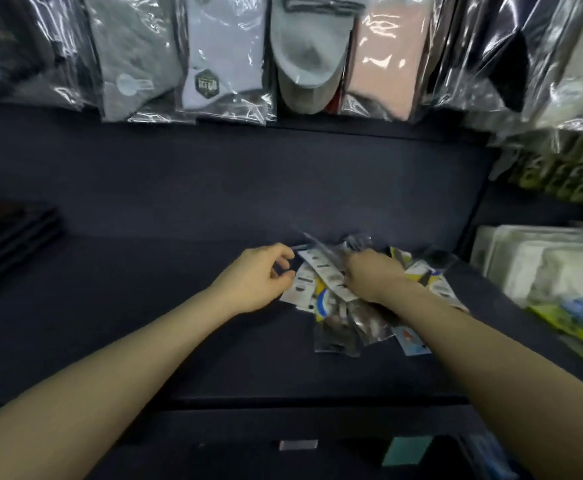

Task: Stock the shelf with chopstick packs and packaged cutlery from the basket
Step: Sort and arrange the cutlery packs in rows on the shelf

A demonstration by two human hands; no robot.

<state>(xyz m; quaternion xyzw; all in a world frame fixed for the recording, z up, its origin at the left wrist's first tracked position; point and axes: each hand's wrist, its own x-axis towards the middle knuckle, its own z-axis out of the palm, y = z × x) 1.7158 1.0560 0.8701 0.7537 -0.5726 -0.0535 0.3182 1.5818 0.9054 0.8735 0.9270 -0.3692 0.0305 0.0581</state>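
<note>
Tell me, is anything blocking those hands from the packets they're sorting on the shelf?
Nothing visible. The right hand rests on the pile of packs, and the left hand touches its edge on the dark shelf.

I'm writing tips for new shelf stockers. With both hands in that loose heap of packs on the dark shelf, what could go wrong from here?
1. The packs overlap at odd angles in slick plastic, so pulling one may drag others toward the shelf's front edge.
2. The right hand covers part of the heap, so packs under it may get bent.
3. The left hand pinches only a corner; that pack could slip.
</note>
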